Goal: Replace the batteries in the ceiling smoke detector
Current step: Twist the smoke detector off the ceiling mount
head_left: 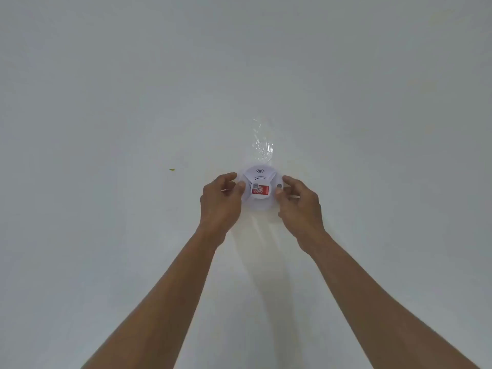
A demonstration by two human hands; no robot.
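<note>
Smoke detector (259,189) on ceiling (106,102), gripped w/ L hand (222,199) & R hand (298,202) at rim.

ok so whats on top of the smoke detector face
A red and white sticker sits on the smoke detector, with curved slots above it. The left hand and right hand grip its rim, covering the sides; the inside is hidden.

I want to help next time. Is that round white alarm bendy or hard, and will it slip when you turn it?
The alarm is probably hard: its moulded plastic shell keeps its round shape between the left hand and right hand. It likely weighs little for its size. The smooth rim may be a bit slippery, which could be why both hands grip it.
</note>
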